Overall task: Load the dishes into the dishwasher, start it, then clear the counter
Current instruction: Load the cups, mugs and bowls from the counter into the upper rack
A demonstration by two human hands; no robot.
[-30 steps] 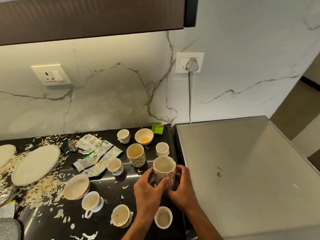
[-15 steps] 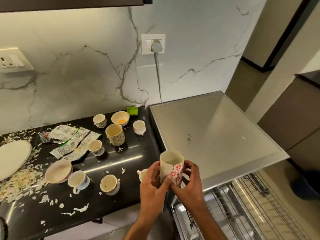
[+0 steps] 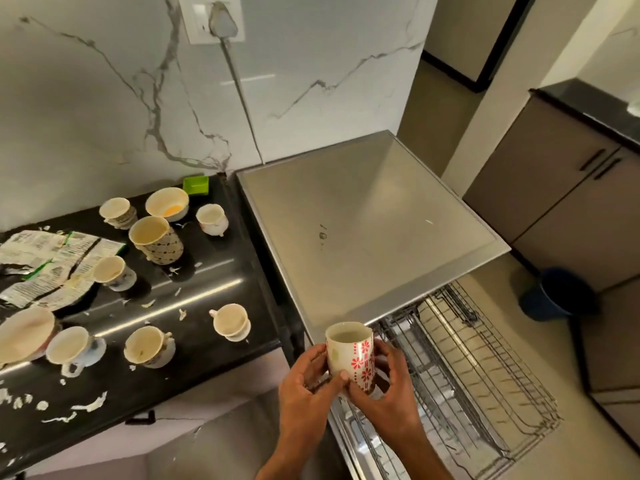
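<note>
Holding the red-flowered mug [image 3: 351, 355] upright between both hands, I have my left hand [image 3: 304, 393] and right hand [image 3: 391, 389] wrapped round it over the near left corner of the pulled-out dishwasher rack [image 3: 485, 375]; farther left, dirty cups [image 3: 149, 346] stand on the black counter [image 3: 207, 271]

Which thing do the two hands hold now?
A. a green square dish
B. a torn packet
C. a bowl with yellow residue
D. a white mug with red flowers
D: the left hand and the right hand both curl round the mug with red flowers, upright over the edge of the pulled-out wire rack.
</note>
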